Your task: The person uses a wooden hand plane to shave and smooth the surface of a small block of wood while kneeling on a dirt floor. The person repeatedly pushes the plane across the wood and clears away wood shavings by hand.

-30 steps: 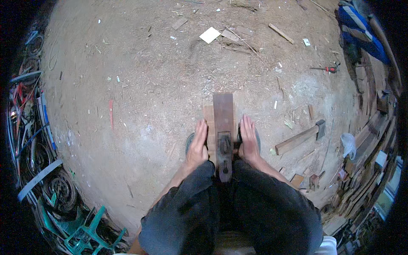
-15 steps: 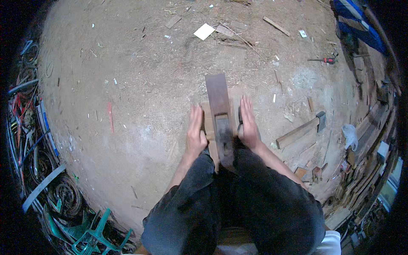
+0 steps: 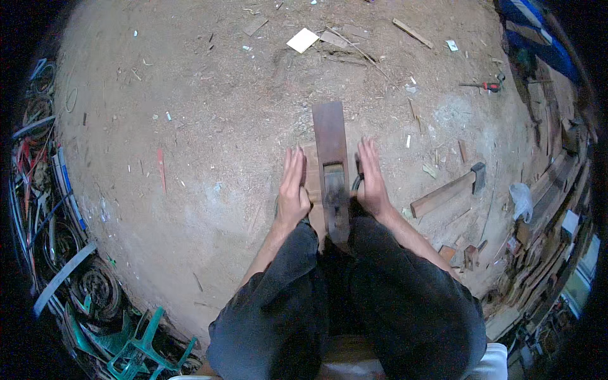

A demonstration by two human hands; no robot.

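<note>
A long dark wooden hand plane (image 3: 330, 130) lies lengthwise in front of my knees, its slot and blade area facing up. Under it a lighter brown board (image 3: 313, 174) shows at the left. My left hand (image 3: 294, 190) is beside the plane's left side, open, fingers stretched forward. On the other side my right hand (image 3: 372, 183) is also open, its fingers extended and slightly apart. A dark curved piece shows by its thumb; whether the hand touches it I cannot tell. The plane's near end sits between my legs.
To the right lie an axe (image 3: 446, 193) and a red-handled screwdriver (image 3: 487, 86). Wood planks (image 3: 538, 253) are piled along the right edge. A green plastic chair (image 3: 145, 345) and tangled scrap stand at the left. Wood chips and a pale square (image 3: 303, 40) lie on the dirt floor.
The plane has shifted slightly right in view and looks straighter. Both hands keep their places beside it, fingers still stretched out, and the right hand is less blurred.
</note>
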